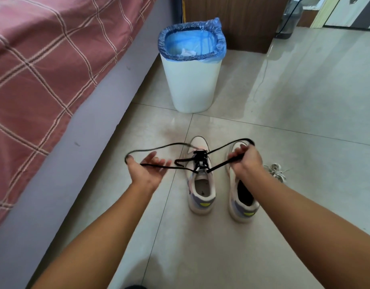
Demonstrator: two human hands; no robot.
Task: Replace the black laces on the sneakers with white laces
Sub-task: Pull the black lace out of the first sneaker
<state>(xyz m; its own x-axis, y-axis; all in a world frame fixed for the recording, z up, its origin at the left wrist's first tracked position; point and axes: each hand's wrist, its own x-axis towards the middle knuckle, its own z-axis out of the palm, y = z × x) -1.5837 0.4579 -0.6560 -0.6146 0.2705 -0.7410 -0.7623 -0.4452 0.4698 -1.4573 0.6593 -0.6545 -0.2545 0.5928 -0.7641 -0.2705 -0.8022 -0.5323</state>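
Note:
Two pale sneakers stand side by side on the tiled floor, toes pointing away from me. The left sneaker [201,180] has a black lace [200,158] threaded through its eyelets, and both lace ends are pulled out sideways. My left hand [146,170] is palm up with spread fingers, and one lace end loops over it. My right hand [245,160] grips the other lace end above the right sneaker [242,201]. A bundle of white laces [276,171] lies on the floor just right of the right sneaker.
A white waste bin [192,84] with a blue liner stands beyond the shoes. A bed with a pink checked cover [40,65] runs along the left. A brown wooden cabinet [238,19] and a water bottle [290,19] stand at the back.

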